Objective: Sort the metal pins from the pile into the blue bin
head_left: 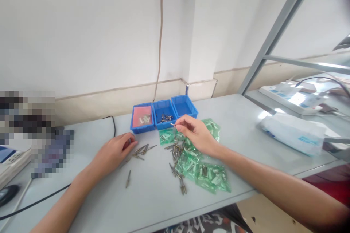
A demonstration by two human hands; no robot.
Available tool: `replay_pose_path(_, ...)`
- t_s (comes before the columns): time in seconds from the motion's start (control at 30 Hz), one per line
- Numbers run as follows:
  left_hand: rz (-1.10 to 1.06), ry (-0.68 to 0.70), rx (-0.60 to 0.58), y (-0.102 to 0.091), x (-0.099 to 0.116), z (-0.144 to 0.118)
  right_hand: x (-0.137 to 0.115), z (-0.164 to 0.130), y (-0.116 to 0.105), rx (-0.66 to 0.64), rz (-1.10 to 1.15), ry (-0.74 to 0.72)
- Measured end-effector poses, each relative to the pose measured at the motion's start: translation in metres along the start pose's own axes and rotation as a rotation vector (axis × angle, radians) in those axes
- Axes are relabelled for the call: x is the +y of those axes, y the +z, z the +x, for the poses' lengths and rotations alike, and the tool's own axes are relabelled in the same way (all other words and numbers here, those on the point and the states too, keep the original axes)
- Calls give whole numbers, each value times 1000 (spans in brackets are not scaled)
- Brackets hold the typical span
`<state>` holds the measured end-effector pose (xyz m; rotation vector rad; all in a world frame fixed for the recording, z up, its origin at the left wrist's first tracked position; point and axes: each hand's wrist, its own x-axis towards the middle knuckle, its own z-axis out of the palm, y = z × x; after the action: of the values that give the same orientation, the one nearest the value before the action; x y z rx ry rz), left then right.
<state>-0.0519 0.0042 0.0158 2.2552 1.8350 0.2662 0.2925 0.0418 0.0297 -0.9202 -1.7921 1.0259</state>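
White wall fills the back, and below it a pale grey table (246, 123) runs wide across the view, so let's take the middle blue bin (164, 114) as our marker. It sits at the table's far edge, holding a small heap of dark metal pins. Touching it on one side, the bin with the pink sheet (142, 117); touching it on the other, a third blue bin (184, 106). Well off past that third bin lies a white plastic bag (294, 133), near a grey metal frame (273, 32). Nearer the person than the middle bin, a spread of green packets (203, 173) covers the table, with loose pins (177, 153) lying on and beside it. Out past the pink-sheet bin, a black cable (113, 125) curls along the table.

Now the hands. The right hand (195, 133) hovers just in front of the middle bin, above the green packets, thumb and forefinger pinched on one small pin (172, 125) whose tip points toward that bin. The left hand (115, 151) rests on the table, in front of the pink-sheet bin, fingers curled down with their tips touching a little scatter of pins (143, 150); whether they grip one, I cannot tell. One lone pin (128, 179) lies apart, closer to the person than that scatter.
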Motion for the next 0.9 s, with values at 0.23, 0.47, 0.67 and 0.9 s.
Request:
replay_pose_path(0.23, 2, 22, 2, -1, -1, -2, 8, 4, 1, -89, 304, 171)
replay_pose_path(0.47, -18, 21, -1, 2, -5, 0, 4, 4, -2, -202, 814, 354)
replay_pose_path(0.67, -22, 38, 5, 3, -6, 0, 2, 6, -4, -215, 884, 390)
replay_pose_path(0.9, -18, 25, -12, 0, -4, 0, 5, 5, -2, -82, 601, 287)
